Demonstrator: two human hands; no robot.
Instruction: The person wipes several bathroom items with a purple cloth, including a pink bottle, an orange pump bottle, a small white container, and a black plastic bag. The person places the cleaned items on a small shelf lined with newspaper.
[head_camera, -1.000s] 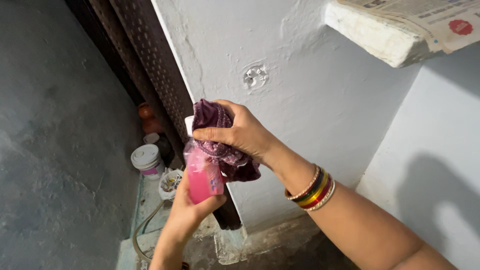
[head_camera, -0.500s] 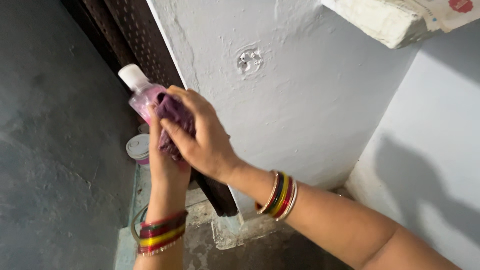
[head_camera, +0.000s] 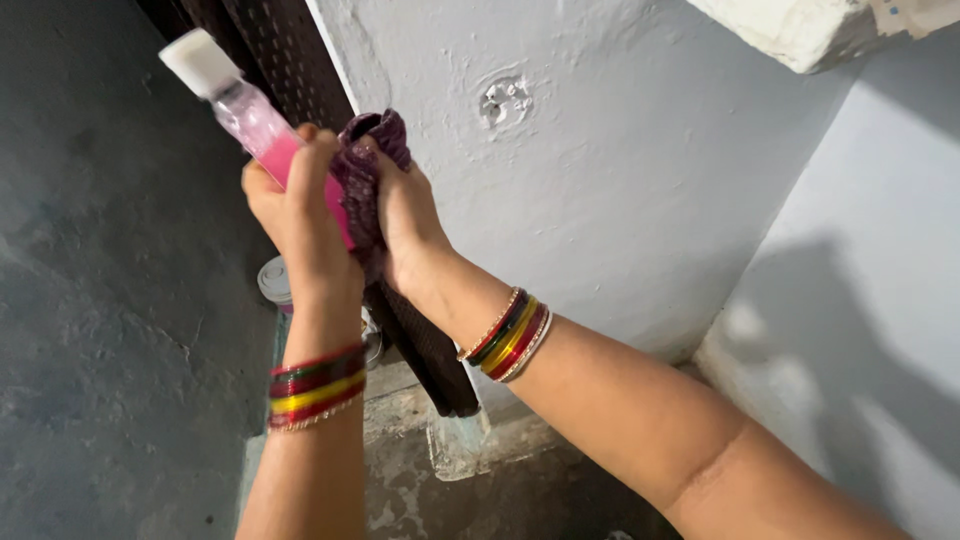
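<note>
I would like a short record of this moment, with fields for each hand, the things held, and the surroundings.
left hand: left hand grips a clear bottle of pink liquid, its white cap pointing up-left
right hand: right hand presses a purple cloth against the bottle
wrists: coloured bangles on both
behind: pale plastered wall, dark perforated panel
below: white-lidded jar, partly hidden

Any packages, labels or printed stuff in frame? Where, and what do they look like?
Bottle: in left hand, tilted up-left; clear plastic, pink liquid, white cap; no label visible.
Tub: low behind the left wrist; white round lid, mostly hidden.
Printed paper: top right on the white ledge; only a pale edge shows.
</note>
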